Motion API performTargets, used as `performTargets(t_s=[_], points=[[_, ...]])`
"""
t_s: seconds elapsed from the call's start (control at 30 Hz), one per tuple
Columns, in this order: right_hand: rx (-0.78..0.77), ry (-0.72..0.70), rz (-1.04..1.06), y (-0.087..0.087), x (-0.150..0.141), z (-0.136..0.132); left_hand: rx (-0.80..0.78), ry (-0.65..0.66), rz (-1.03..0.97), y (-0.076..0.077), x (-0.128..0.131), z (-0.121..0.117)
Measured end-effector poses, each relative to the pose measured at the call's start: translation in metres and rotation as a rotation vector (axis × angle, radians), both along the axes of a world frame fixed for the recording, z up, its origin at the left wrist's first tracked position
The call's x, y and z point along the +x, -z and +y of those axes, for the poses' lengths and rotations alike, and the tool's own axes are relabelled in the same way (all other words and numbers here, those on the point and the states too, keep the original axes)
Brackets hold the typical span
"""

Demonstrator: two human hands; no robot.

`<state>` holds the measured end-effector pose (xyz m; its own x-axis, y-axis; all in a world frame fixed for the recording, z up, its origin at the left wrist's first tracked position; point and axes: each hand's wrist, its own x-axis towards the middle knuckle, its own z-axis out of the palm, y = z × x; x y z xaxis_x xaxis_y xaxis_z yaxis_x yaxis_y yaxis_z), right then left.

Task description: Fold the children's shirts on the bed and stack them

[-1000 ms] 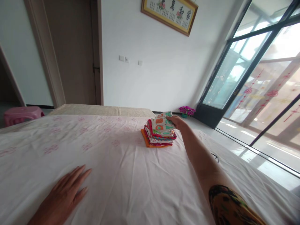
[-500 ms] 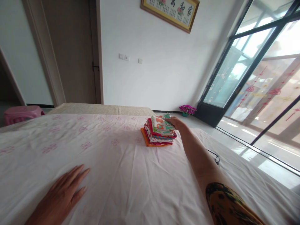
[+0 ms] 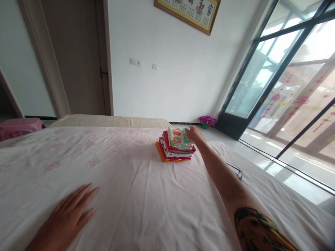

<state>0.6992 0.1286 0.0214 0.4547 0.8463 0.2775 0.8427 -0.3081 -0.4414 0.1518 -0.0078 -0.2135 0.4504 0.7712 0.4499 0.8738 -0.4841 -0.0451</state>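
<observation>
At the far left is a pink stool. Next to it, farther back, is a brown door with a dark handle. Close to us, low down, is the left hand. It lies flat on the white sheet, palm down. Its fingers are a little bit spread and the thumb sticks out. It holds nothing. The sheet has pale pink flower shapes on it and lots of soft wrinkles. Past its far edge is a tan cover.

On the white wall are three little plates, two side by side and one apart. Right of the middle, on the sheet, sits the pile of folded cloths. The bottom one is orange. Red and patterned ones come next. The top cloth is white with orange and green shapes. High above it hangs a picture in a gold frame.

The right hand is at the right side of the top cloth. I cannot tell if it is pinching the cloth or just touching it. Behind it, on the floor, are purple flowers. A thin black thing lies by the arm, partly hidden. The sleeve has colors on it. At the far right is a big glass door.
</observation>
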Motion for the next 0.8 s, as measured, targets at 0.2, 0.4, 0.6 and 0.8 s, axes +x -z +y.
performTargets(t_s=[0.2,0.4,0.6,0.8], points=[[-0.002,-0.212,-0.480,0.008,-0.046,-0.013,-0.005,0.004,-0.023,-0.003,0.003,-0.002],[-0.185,-0.395,-0.528,0.045,-0.058,-0.017,0.020,0.022,-0.037,-0.008,0.004,-0.004],[-0.185,-0.419,-0.448,0.057,-0.053,-0.008,0.014,0.017,-0.057,-0.011,0.006,-0.005],[-0.105,-0.595,0.033,0.041,-0.035,0.000,0.002,0.021,-0.065,-0.016,0.008,-0.006]])
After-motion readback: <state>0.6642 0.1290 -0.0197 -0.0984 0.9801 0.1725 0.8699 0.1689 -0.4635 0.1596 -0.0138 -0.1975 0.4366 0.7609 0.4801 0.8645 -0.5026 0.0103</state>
